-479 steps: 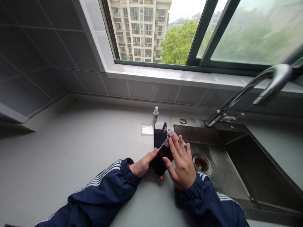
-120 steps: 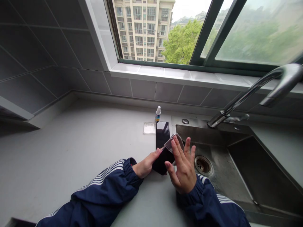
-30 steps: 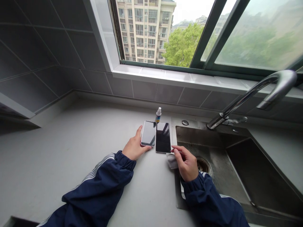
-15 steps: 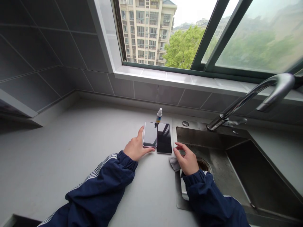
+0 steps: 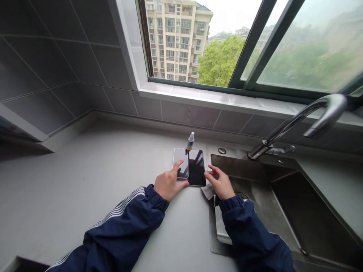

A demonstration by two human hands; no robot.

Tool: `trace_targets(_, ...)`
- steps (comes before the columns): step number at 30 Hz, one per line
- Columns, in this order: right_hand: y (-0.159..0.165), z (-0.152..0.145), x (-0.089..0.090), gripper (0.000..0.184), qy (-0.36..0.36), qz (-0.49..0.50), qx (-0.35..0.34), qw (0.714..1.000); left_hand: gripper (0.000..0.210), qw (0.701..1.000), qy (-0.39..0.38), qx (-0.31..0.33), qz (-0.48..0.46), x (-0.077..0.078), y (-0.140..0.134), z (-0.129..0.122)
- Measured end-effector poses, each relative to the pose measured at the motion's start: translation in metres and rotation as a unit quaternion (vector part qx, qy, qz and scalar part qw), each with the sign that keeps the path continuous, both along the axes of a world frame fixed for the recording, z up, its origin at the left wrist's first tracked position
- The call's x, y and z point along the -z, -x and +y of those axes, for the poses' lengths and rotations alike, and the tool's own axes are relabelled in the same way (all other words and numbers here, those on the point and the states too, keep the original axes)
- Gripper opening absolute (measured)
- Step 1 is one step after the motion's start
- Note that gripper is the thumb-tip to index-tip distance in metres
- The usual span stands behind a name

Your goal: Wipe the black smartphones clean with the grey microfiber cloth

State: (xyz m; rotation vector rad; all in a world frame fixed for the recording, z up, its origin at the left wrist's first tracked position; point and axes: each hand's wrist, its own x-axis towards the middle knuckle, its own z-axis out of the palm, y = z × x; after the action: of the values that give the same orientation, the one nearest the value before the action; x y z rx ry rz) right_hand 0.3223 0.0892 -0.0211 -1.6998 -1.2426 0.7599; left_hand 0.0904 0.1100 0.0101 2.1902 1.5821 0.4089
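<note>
Left fingers (image 5: 178,165) lie spread, palm down; right fingers (image 5: 214,169) curl loosely, tips apart.

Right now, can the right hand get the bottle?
Probably yes: the right hand is close, and only the flat black phone lies between it and the bottle, whose top is uncovered.

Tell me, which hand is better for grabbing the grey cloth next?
Probably the right hand: it is very close to the grey cloth. The left hand is farther from it, over at the left phone.
</note>
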Motion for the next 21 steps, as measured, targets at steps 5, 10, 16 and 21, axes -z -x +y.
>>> trace_targets(5,0.0,0.007,0.002,0.055,0.022,0.036,-0.005,0.999,0.084,1.0,-0.006,0.003,0.0,0.002,0.001,0.0)
trace_targets(10,0.001,0.006,0.011,0.051,0.068,0.076,-0.037,0.994,0.083,1.0,-0.009,0.011,-0.011,0.003,0.001,0.0)
trace_targets(16,-0.001,0.001,0.016,0.024,0.152,0.114,-0.102,0.976,0.084,1.0,-0.006,0.011,-0.021,0.003,0.002,0.0)
trace_targets(21,-0.009,-0.002,0.018,0.028,0.176,0.158,-0.131,0.963,0.082,0.998,-0.004,0.01,-0.066,0.002,0.003,0.001)
